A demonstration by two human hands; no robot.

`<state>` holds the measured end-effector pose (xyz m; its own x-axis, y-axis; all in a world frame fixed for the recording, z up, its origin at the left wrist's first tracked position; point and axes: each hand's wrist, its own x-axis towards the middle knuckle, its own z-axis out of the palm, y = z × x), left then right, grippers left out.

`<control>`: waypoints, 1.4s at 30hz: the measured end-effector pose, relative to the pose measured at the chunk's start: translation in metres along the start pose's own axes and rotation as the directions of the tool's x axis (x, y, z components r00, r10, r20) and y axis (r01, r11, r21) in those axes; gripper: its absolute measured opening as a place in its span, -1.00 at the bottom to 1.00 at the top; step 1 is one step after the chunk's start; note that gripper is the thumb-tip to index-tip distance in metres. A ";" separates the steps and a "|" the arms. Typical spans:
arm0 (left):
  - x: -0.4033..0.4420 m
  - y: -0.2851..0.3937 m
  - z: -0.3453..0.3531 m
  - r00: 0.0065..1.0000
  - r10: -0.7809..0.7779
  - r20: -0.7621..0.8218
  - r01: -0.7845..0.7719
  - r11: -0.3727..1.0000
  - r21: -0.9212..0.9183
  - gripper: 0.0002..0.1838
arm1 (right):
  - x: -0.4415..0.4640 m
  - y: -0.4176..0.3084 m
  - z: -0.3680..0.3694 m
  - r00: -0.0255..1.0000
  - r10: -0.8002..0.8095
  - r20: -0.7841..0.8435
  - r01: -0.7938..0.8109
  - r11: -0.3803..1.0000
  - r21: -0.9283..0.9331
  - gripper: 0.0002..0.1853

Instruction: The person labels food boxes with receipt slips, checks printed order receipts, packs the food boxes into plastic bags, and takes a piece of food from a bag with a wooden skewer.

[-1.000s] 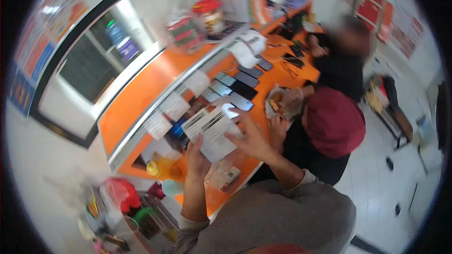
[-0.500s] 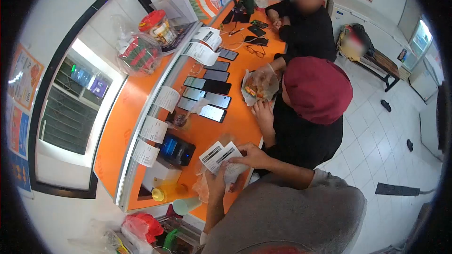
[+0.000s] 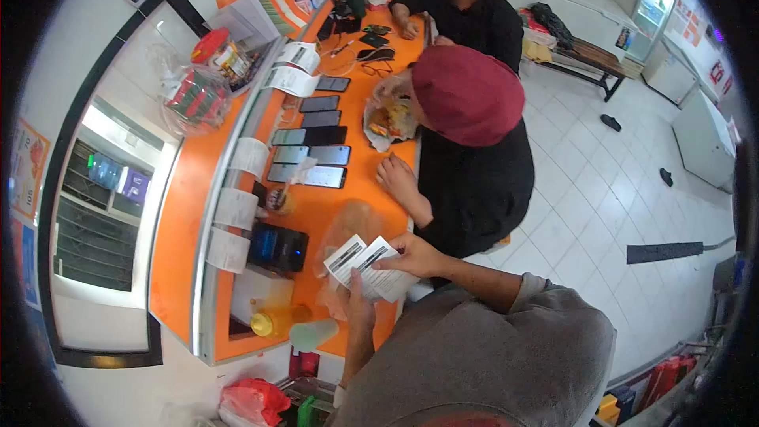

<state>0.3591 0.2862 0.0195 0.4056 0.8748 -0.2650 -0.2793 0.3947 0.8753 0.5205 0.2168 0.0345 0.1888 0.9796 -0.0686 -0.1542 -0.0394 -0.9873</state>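
Two printed paper receipts [image 3: 365, 262] overlap in front of me above the orange counter. My left hand [image 3: 360, 308] grips them from below, fingers closed at the lower edge. At their right side, my right hand [image 3: 415, 257] pinches the top receipt between thumb and fingers. A crumpled clear plastic bag [image 3: 348, 225] lies on the counter behind the papers, partly hidden by them. Left of my hands stands a black receipt printer [image 3: 278, 248]. Nearer to me are a yellow squeeze bottle [image 3: 277, 320] and a pale green cup [image 3: 313, 335].
Several phones [image 3: 320, 177] lie in rows on the orange counter [image 3: 316, 212]. A person in a maroon cap [image 3: 468, 95] sits close on my right, over food in a wrapper [image 3: 390, 122]. Another person in black [image 3: 466, 16] sits beyond. Receipts [image 3: 236, 209] hang along the shelf edge.
My view has swung to the right, so the scene sits further left. The receipts stay in both my hands. The capped person's far hand has left the food and the head leans over it.
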 end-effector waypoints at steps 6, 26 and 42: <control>-0.036 -0.026 -0.008 0.898 -0.010 0.439 -0.125 0.952 0.278 -0.72 | -0.098 0.014 0.015 0.947 -0.140 -0.287 0.087 0.978 -0.190 -0.74; -0.344 -0.165 0.142 0.220 -0.431 0.875 -0.029 0.894 0.448 -0.60 | -0.578 0.071 0.077 -0.077 -0.043 -0.996 -0.026 0.999 -0.041 -0.79; -0.827 -0.343 0.216 -0.568 -0.315 0.760 0.034 0.914 0.405 -0.71 | -1.027 0.113 0.272 -0.960 -0.095 -0.263 -0.028 0.968 -0.247 -0.41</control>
<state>0.3074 -0.6334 0.0261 0.5194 -0.8350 0.1818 0.1109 0.2768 0.9545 0.0455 -0.7406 0.0326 0.0886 -0.9886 0.1218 0.0854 -0.1143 -0.9898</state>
